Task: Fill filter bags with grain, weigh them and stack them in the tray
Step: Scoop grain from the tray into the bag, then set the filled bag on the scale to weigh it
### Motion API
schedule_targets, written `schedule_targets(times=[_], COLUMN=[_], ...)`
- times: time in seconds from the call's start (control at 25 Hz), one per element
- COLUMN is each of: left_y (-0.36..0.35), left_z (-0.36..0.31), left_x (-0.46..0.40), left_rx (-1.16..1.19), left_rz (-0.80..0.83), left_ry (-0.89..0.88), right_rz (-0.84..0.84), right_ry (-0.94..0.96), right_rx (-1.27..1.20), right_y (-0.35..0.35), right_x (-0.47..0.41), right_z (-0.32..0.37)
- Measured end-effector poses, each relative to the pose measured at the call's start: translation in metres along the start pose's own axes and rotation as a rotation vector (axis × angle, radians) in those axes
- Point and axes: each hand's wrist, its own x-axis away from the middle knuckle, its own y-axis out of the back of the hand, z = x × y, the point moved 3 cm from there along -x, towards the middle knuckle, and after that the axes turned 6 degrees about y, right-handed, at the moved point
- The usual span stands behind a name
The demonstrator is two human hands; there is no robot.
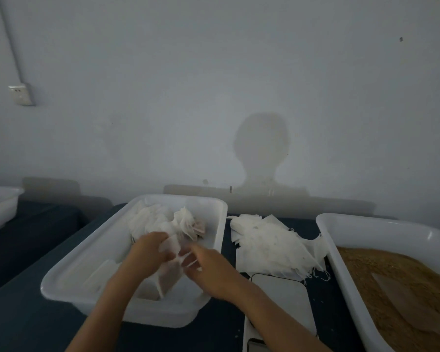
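1. A pale wall (214, 72) with a head-shaped shadow backs a dark table (23, 321).
2. At frame centre, the left hand (150, 250) and right hand (211, 268) both pinch a filled filter bag (167, 278) over the white tray (61, 283); the fingers are blurred.
3. Empty bags (269, 245) lie right of the tray, beside the scale (282, 298).
4. The grain tub (341, 240) sits at lower right.

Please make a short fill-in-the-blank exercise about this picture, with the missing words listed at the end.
1. Both hands hold a filled bag above the ____ tray.
2. The tub on the right holds ____.
3. The pile of empty bags lies ____ the tray and the tub.
4. The scale lies nearer the person than the ____.

Missing words: white; grain; between; pile
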Motion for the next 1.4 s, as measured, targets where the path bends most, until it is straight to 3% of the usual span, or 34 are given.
schedule_targets(times=[0.08,0.16,0.52,0.64,0.76,0.88,0.96,1.04,1.12,1.24,1.4], left_y=[-0.01,-0.016,-0.013,-0.012,-0.007,-0.002,-0.005,-0.011,-0.018,-0.033,-0.049], left_z=[0.024,0.043,0.074,0.071,0.045,0.002,-0.027,-0.048,-0.062,-0.072,-0.07], left_x=[-0.007,-0.013,-0.028,-0.033,-0.037,-0.036,-0.035,-0.035,-0.037,-0.041,-0.043], left_rx=[-0.195,-0.247,-0.433,-0.519,-0.55,-0.384,-0.263,-0.2,-0.204,-0.203,-0.178], left_rz=[0.183,0.308,0.597,0.5,0.264,0.04,-0.019,-0.033,-0.04,-0.015,0.004], left_ry=[0.042,0.113,0.136,0.131,0.034,-0.083,-0.157,-0.208,-0.233,-0.255,-0.248], right_rz=[0.154,0.202,-0.01,-0.184,-0.366,-0.457,-0.476,-0.375,-0.17,0.082,0.152], right_ry=[0.007,0.045,0.081,0.002,-0.151,-0.281,-0.377,-0.502,-0.604,-0.642,-0.595], right_rx=[0.127,0.187,0.011,-0.045,-0.03,0.128,0.269,0.465,0.713,1.046,1.257], right_y=[-0.016,-0.025,0.016,0.045,0.083,0.12,0.141,0.155,0.159,0.152,0.14], right_x=[-0.009,-0.013,0.004,0.009,0.013,0.022,0.031,0.04,0.046,0.048,0.047], right_z=[0.004,0.008,-0.01,-0.032,-0.067,-0.1,-0.12,-0.14,-0.154,-0.171,-0.184])
